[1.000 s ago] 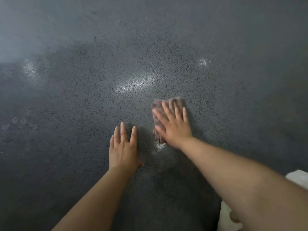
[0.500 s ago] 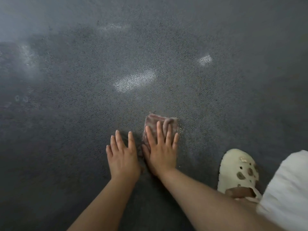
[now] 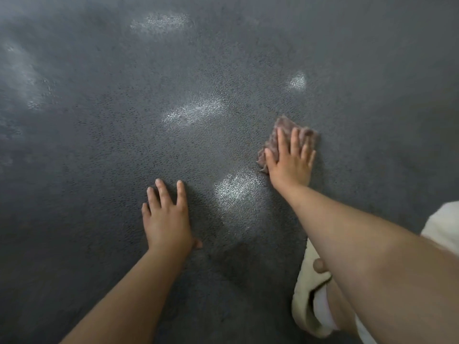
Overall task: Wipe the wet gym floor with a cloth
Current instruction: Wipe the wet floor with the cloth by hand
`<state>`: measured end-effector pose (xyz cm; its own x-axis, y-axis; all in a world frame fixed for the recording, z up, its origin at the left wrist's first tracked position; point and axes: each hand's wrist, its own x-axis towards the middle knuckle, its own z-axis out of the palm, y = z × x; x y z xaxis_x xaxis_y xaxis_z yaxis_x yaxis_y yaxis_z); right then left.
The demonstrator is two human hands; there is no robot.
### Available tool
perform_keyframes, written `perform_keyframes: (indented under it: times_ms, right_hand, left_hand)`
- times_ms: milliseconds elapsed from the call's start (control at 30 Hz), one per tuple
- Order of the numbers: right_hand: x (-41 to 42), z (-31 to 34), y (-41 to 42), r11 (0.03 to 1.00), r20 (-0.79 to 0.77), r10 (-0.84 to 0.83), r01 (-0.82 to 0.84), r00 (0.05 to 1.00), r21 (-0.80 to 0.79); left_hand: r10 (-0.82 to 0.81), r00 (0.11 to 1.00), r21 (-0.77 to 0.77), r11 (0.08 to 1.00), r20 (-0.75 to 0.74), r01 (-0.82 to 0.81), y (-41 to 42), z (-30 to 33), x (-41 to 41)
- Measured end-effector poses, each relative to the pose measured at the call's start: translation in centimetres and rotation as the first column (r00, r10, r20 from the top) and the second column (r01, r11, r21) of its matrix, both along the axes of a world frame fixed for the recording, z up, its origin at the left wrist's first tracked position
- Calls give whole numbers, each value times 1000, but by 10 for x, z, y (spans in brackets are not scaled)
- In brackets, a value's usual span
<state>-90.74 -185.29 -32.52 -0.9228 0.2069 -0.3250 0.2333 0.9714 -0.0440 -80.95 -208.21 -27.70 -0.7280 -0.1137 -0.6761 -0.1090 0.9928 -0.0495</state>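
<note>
Cloth (image 3: 285,135): a small brownish-pink rag, lying flat on the floor right of the frame's centre, partly covered by the right hand.
Right hand (image 3: 290,162): laid palm-down on the cloth, fingers (image 3: 294,140) straight and spread, pressing rather than gripping.
Left hand (image 3: 166,219): planted flat on the bare floor at lower centre, fingers extended, nothing held, well apart from the cloth.
Floor (image 3: 99,145): dark grey, speckled; a shiny wet patch (image 3: 236,188) is seen between the hands, and others above centre and toward the upper left.
Shoe (image 3: 308,294): cream-coloured, seen at lower right, partly hidden by the right forearm.
</note>
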Motion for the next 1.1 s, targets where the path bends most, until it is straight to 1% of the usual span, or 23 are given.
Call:
perform_keyframes:
  times_ms: [67,100,167,200,267,333,367,400,433,467,500,533,567,600,667,733,800,867,967,1033,1100]
  right_hand:
    - [27,-3,-8,979,-40,-203,202,978,-13]
    - [44,-7,-18,961,-64,-275,274,959,-22]
    - [77,-11,-46,934,-77,-358,356,931,-40]
    - [91,-11,-63,933,-80,-359,356,930,-51]
    - [113,-11,-92,957,-65,-289,287,955,-42]
    - [120,-9,-102,978,-1,-208,208,978,-22]
    - [118,-9,-96,990,6,-140,140,990,-8]
    - [114,-11,-85,1000,2,-29,29,1000,12]
    - [108,-13,-72,992,-10,119,-119,993,40]
    - [99,-15,-57,960,-20,272,-271,962,68]
    - [86,-15,-43,920,-19,387,-385,922,70]
    - [71,-14,-32,890,-5,455,-454,891,50]
    - [55,-12,-23,881,19,472,-473,881,22]
    - [41,-8,-17,890,32,455,-456,890,10]
    - [24,-3,-9,932,29,363,-363,932,2]
    - [20,-2,-9,978,14,207,-207,978,7]
    - [28,-2,-17,999,8,34,-34,999,19]
    - [43,-2,-31,993,-20,-115,115,993,12]
    - [71,-4,-53,968,-63,-251,252,966,-3]
    - [91,-5,-73,945,-46,-327,327,944,-3]
    - [114,-8,-104,930,-15,-367,367,930,-7]
  left_hand:
    - [8,1000,3,1000,1,-8,1,0,-1]
    - [15,1000,5,1000,5,-15,2,-1,-1]
    - [27,1000,4,1000,11,-27,4,-2,-2]
    - [32,999,0,1000,11,-32,5,-2,-2]
    - [40,999,-6,999,8,-40,6,-3,-2]
    - [46,999,-6,999,7,-46,6,-4,-2]
    - [46,999,-5,999,6,-46,6,-4,-2]
    - [45,999,-3,999,5,-45,5,-4,-2]
    - [45,999,2,999,5,-45,4,-4,-1]
    - [47,999,9,999,2,-47,4,-4,-1]
    - [46,999,16,999,-3,-46,3,-5,-1]
    - [45,999,23,999,-7,-45,2,-5,-1]
    - [44,999,29,999,-8,-44,1,-4,0]
    - [44,999,38,998,-10,-44,0,-4,0]
    - [45,999,61,997,-20,-44,-2,-4,2]
    - [42,998,100,994,-38,-38,-8,-5,5]
    - [28,998,157,987,-56,-19,-16,-4,9]
    - [22,997,231,973,-78,-3,-27,-4,14]
    - [6,994,294,955,-112,28,-43,-1,20]
    - [1,992,256,966,-129,32,-53,0,27]
    - [31,992,187,982,-121,-8,-64,1,36]
